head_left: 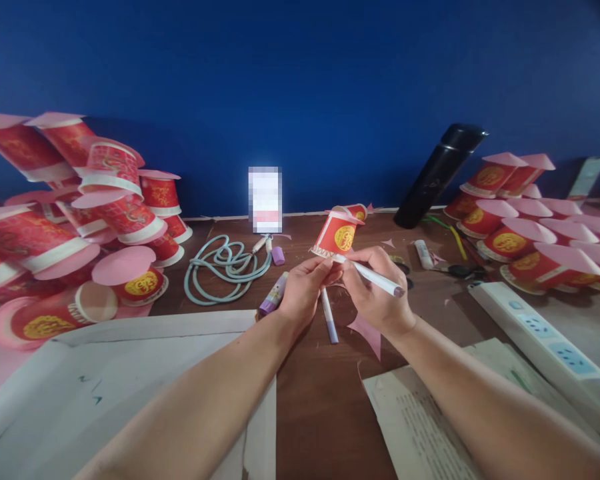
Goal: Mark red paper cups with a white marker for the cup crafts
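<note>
Gap over table (316,413) btwn white sheet (125,373) & printed paper (415,413); obst.: red cup (331,232) ahead, cable (210,302) L, pwr strip (545,338) R.

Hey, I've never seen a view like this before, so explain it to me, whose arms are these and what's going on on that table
There is no machine here. The one picture comes from a camera worn on a person's head, looking forward and down, so the arms are the wearer's own.

The right hand holds a white pen. The left hand meets it near its far end; what those fingers grip, I can't tell. Just beyond is a red cup with a gold emblem.

On the brown table, more red cups with pink tops are piled on both sides. There's also a black bottle leaning at the back, a white power strip at the right and pink paper scraps.
</note>
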### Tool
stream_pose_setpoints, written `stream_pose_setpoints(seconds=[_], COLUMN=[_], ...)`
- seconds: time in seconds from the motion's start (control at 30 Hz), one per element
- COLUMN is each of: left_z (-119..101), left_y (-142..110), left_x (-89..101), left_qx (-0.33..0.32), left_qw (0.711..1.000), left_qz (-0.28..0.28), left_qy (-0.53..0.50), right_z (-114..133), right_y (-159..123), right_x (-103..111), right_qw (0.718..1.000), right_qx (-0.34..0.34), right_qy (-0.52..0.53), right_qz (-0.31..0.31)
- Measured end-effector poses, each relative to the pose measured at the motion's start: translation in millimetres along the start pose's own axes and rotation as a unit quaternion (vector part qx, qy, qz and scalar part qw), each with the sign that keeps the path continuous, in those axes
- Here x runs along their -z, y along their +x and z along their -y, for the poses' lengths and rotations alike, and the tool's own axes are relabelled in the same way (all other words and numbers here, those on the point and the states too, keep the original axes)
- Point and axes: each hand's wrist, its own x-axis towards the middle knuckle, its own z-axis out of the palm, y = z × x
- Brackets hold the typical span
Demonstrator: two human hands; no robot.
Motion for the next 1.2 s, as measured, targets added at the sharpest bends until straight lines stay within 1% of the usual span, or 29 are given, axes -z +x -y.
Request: stream_pose_setpoints(seconds=[0.2, 0.5, 1.0, 1.2], left_z=[0.0, -0.4, -1.0, -2.1], left_y=[1.0, -0.2, -1.9, -1.7], left_x=[-0.4, -0.7, -0.7, -1.1], left_qx=[-0.003, 0.004, 0.012, 0.014], left_qw=[1.000, 1.000, 1.000, 0.999], left_qz=[-0.017, -0.015, -0.016, -0.026], left_qy=[-0.002, 0.015, -0.009, -0.013], right_z=[1.3, 3.2, 3.3, 1.9], right_y=[-0.8, 0.1, -1.4, 0.2], right_x=[-0.7, 2.0, -0.1, 0.1], right_qw=[1.000, 0.999, 1.000, 0.999], right_qx=[-0.006, -0.029, -0.020, -0.032], right_qy=[-0.006, 0.007, -0.003, -0.006], right_qz=[0.010, 0.030, 0.015, 0.013])
